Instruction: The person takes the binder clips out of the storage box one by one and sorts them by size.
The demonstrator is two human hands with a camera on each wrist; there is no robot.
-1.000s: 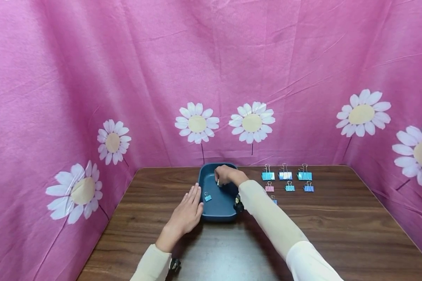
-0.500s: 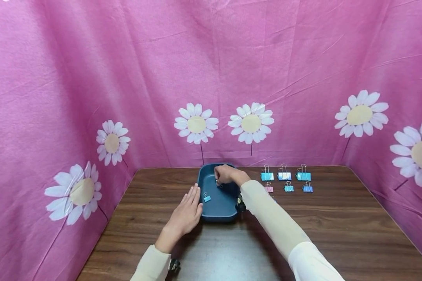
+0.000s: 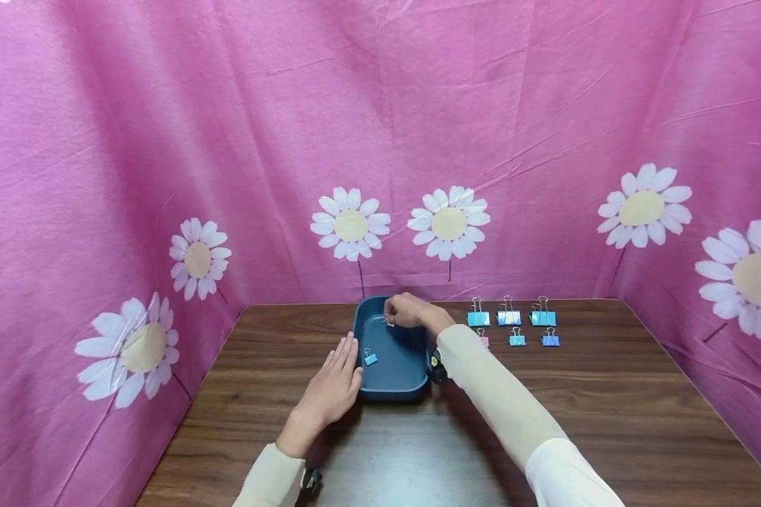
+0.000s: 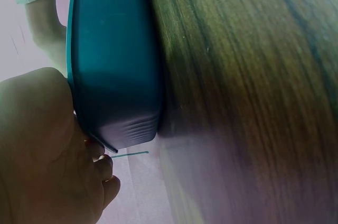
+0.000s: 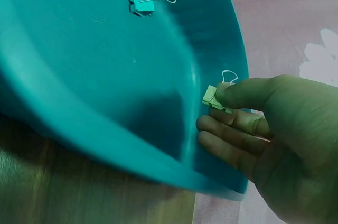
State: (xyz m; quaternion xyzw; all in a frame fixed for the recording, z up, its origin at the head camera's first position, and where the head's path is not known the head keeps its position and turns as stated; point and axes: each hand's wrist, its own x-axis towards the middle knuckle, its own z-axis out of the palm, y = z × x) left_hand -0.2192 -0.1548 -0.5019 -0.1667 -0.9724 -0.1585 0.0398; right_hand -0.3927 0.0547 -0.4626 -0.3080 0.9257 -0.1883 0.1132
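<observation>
A dark blue-green tray [image 3: 393,384] stands on the wooden table. My left hand [image 3: 328,386] rests with straight fingers along its left rim; in the left wrist view that hand [image 4: 42,145] lies against the tray's edge. Over the tray's far end, my right hand [image 3: 409,311] pinches a small pale binder clip [image 3: 390,323]. Seen from the right wrist, the thumb presses this binder clip [image 5: 214,98] against the fingers, with one wire loop sticking up. A small light-blue binder clip [image 3: 370,358] lies on the tray floor near the left wall.
To the right of the tray, three larger binder clips [image 3: 509,317] stand in a back row. In front of them are small clips: a pink one [image 3: 484,341] partly behind my right sleeve, a teal one [image 3: 516,339] and a blue one [image 3: 550,339]. A pink flowered cloth [image 3: 520,246] hangs behind.
My right hand has shifted slightly up within the tray, and more of the pinched clip shows. The left hand stays on the rim. The head view has turned slightly right.
</observation>
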